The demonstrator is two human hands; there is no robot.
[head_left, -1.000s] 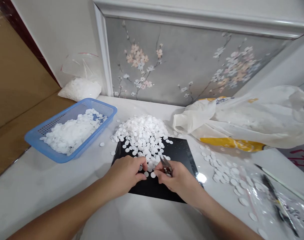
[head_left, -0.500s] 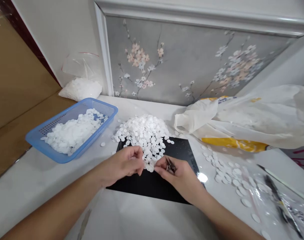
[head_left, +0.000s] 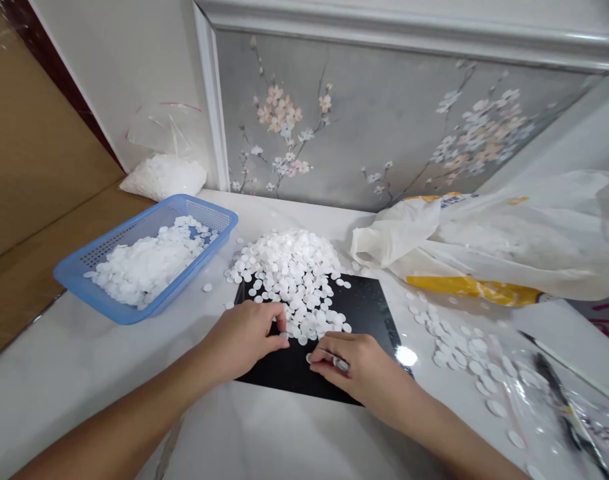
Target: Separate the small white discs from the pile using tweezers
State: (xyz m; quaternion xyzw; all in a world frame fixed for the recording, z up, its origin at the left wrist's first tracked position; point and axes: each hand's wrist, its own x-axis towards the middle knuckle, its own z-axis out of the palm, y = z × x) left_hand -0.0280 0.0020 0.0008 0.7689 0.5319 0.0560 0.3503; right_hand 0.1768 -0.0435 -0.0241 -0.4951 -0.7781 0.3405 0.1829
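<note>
A heap of small white round discs (head_left: 297,267) spills over the back of a black board (head_left: 294,387). At the heap's front left edge is my left hand (head_left: 244,337), its thumb and index finger closed together with a white disc (head_left: 283,337) at their tips. My right hand (head_left: 367,373) rests low over the board, fingers closed around thin dark metal tweezers (head_left: 334,357), mostly hidden in the grip. Another white disc (head_left: 309,358) shows at the right fingertips, and a further pale disc shows inside the grip.
On the left stands a blue basket (head_left: 109,310) of discs, with a clear bag (head_left: 164,177) of discs behind. A white and yellow plastic bag (head_left: 484,247) lies at right. Nearer are scattered discs (head_left: 454,340), a clear bag (head_left: 534,420) and a black-handled tool (head_left: 549,373).
My right hand has come slightly toward me and turned palm down, away from the heap. My left hand's thumb and index finger have come together. More discs have spread across the board's middle.
</note>
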